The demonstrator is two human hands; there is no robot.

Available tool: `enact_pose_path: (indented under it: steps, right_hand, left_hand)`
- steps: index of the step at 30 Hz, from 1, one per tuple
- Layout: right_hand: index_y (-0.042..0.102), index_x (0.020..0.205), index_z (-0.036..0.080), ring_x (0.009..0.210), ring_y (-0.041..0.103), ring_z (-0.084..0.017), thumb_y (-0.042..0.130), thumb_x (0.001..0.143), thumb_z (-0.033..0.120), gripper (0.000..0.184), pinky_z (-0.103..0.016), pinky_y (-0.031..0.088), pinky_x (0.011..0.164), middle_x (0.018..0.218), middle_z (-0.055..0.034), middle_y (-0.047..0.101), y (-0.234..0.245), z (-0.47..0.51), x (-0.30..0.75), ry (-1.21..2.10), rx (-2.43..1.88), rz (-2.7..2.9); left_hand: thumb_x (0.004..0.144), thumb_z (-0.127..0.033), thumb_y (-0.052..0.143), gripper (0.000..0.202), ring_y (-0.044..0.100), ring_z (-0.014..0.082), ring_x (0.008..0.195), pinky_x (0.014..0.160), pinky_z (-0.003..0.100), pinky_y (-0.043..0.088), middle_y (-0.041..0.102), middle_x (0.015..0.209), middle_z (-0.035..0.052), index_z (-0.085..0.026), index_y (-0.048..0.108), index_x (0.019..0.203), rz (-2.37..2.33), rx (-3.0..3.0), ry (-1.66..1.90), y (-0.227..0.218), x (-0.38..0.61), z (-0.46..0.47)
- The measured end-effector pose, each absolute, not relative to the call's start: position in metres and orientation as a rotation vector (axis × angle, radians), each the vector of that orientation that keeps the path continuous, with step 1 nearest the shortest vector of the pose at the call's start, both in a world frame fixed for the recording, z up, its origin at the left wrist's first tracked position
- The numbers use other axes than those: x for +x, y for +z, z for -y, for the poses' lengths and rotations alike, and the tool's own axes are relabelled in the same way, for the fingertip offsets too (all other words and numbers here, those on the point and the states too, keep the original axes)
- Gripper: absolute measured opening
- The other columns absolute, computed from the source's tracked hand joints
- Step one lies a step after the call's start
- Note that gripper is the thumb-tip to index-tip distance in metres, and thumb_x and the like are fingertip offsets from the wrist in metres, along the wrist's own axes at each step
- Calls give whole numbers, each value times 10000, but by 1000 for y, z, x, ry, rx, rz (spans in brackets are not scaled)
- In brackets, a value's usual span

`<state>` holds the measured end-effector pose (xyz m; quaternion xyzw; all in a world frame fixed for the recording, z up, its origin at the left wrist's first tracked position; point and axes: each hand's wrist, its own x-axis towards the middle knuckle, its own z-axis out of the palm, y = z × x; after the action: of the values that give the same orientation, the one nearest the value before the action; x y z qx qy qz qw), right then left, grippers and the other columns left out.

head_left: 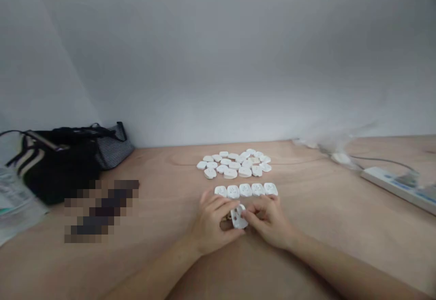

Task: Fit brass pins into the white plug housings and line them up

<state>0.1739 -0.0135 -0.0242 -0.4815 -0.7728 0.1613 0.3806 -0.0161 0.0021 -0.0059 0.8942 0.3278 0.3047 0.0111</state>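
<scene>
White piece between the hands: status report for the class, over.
Left hand gripping white piece. Right hand at its right edge. Row of five similar pieces close beyond.

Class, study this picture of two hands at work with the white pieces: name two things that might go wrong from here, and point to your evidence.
1. The small white piece in the left hand might slip while the right hand works close against it.
2. Either hand might nudge the row of five white pieces out of line, since the row lies just beyond the fingers.
</scene>
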Motion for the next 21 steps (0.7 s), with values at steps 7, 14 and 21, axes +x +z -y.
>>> enact_pose_path:
  steps: [7,14,21]
  right_hand:
    - [631,701,218,714,571,-163,524,853,380,247,-404,258,866,685,30,654,-18,15,177,456,-1245,1967]
    - [663,800,237,742,576,-186,518,849,395,220,-405,271,858,751,0,684,-20,14,181,386,-1307,1930]
    - [656,789,235,743,581,-190,483,862,408,256,-406,274,857,752,2,685,-21,14,187,399,-1325,1926]
  left_hand:
    - [680,-368,699,446,574,278,1034,1004,481,306,666,1081,84,-202,612,1086,-1213,2660,986,3,-45,-33]
    - [726,-371,664,489,556,274,1109,981,421,396,617,1200,86,-174,586,1167,-1209,2418,773,-6,-89,-72]
    - [713,-408,671,512,586,272,1063,951,391,436,642,1160,80,-160,598,1155,-1235,2370,724,-15,-94,-78]
